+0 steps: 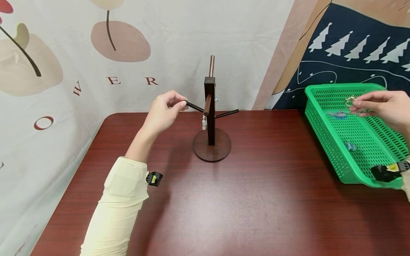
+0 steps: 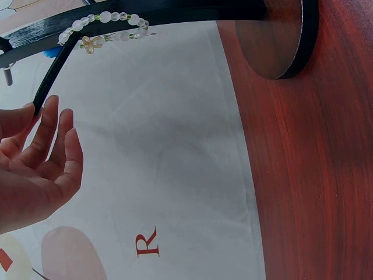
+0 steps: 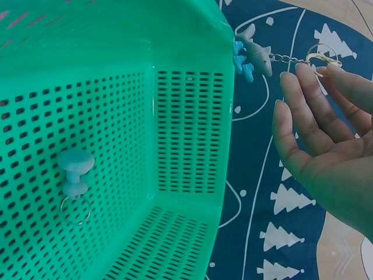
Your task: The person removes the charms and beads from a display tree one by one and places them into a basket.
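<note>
A dark wooden stand [image 1: 210, 117] with slanted pegs rises from a round base [image 2: 285, 41] at the table's middle. A clear bead bracelet [image 1: 204, 122] [image 2: 108, 18] hangs on its front peg. My left hand [image 1: 180, 104] [image 2: 35, 119] pinches the tip of the left peg [image 1: 193, 106] [image 2: 49, 81]. Over the green basket [image 1: 317, 117] [image 3: 186, 128], my right hand [image 1: 353, 105] [image 3: 317, 64] pinches a gold key ring [image 1: 349, 100] [image 3: 323, 55]. From that ring a blue charm [image 1: 337, 114] [image 3: 253, 55] dangles on a short chain.
A second blue charm [image 1: 350, 146] [image 3: 74, 169] with its ring lies inside the basket, which sits at the right edge of the red-brown table [image 1: 256, 199]. Printed cloth backdrops [image 1: 192, 32] hang right behind the table. A small black device [image 1: 384, 172] sits at my right wrist.
</note>
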Tool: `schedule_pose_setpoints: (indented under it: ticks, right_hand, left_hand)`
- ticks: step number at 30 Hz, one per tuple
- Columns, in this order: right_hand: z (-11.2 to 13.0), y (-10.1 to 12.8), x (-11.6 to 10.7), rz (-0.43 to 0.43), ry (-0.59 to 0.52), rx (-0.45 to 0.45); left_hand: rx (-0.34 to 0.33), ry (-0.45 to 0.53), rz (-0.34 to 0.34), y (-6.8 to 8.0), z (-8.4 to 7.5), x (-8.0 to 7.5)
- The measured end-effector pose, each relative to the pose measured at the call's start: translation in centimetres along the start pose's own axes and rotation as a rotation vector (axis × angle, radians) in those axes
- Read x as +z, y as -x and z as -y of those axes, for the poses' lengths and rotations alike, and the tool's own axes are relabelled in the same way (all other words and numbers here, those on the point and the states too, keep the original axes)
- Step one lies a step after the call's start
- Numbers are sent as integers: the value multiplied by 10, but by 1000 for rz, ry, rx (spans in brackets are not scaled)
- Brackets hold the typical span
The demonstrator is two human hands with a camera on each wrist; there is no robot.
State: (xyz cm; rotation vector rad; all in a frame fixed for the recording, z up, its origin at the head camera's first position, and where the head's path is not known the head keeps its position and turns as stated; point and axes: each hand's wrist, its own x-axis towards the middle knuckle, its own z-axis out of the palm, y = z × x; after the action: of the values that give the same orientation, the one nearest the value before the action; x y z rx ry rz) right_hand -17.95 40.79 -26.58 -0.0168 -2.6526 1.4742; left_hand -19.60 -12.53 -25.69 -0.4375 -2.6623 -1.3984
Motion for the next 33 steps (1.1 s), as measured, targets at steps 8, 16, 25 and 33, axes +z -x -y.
schedule_pose_setpoints:
  ticks: [8,16,25,33]
  right_hand:
    - [-4,3,-3,-5,-24,-2]
    - [-11,2,-7,-1,-7,10]
    - [-15,5,-10,31,-20,-9]
    - [-15,5,-10,40,-10,-14]
  left_hand:
    - [-3,1,1,0,-1,0]
    - [-3,2,0,0,-1,1]
    - [-7,-4,6,0,0,0]
    - [3,-12,-2,0,1,0]
